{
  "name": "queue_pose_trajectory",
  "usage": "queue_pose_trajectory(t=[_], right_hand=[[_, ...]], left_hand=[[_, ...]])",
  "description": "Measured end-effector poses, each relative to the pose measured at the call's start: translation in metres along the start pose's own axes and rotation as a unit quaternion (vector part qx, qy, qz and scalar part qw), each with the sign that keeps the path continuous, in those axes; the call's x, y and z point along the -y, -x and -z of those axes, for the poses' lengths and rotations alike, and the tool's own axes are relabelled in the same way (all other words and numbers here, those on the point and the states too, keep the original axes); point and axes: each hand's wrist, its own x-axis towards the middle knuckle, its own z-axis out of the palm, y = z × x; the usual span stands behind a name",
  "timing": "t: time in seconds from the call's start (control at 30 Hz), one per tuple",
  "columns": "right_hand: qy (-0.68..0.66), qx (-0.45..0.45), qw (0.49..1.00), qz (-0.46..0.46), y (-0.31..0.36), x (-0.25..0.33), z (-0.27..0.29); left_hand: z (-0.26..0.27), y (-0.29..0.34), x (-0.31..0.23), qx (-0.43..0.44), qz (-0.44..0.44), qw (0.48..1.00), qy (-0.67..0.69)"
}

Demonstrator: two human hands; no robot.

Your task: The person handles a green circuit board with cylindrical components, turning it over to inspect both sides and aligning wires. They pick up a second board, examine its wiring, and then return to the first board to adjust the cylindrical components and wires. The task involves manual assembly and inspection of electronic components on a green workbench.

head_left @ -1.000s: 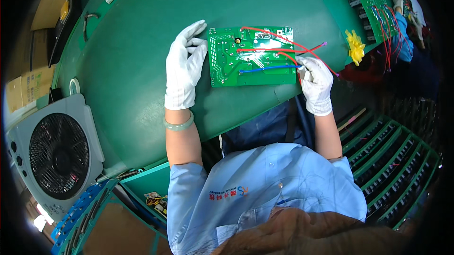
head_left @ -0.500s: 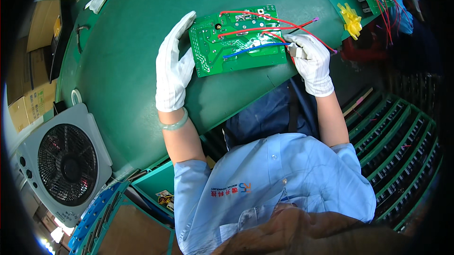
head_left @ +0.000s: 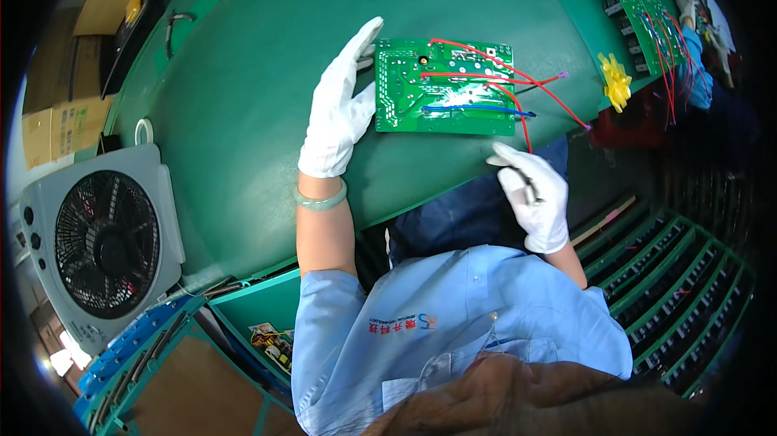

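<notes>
A green circuit board (head_left: 396, 116) lies on the green table, with solder points and a bright glare on its upper face. Three red wires (head_left: 483, 75) and one blue wire (head_left: 461, 108) run across it, most reaching past its right edge. My left hand (head_left: 340, 112), in a white glove, is at the board's left edge, fingers stretched out and thumb beside the edge. Below the board's lower right corner, by the table edge, my gloved right hand (head_left: 534, 197) is apart from board and wires. Its fingers are spread, with nothing visible held in them.
A grey box fan (head_left: 105, 246) stands at the left, cardboard boxes (head_left: 61, 129) behind it. A yellow bow-like bundle (head_left: 615, 82) and another wired board (head_left: 639, 31) lie at the right, near another person's sleeve (head_left: 696, 68). A slotted green rack (head_left: 672, 290) stands lower right.
My right hand has let go of the wire ends at the board's right edge and moved down toward me. My left hand stays at the left edge. The whole view has shifted somewhat.
</notes>
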Motion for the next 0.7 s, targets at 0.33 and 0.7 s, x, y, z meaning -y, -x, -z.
queue_pose_trajectory(t=[0.33, 0.7], right_hand=[[0.058, -0.008, 0.985, -0.164, 0.002, -0.025, -0.013], [-0.425, -0.104, 0.847, -0.302, 0.0, -0.005, -0.027]], left_hand=[[0.004, 0.001, 0.011, 0.052, -0.008, 0.997, 0.057], [0.001, 0.005, 0.011, 0.066, -0.027, 0.994, 0.082]])
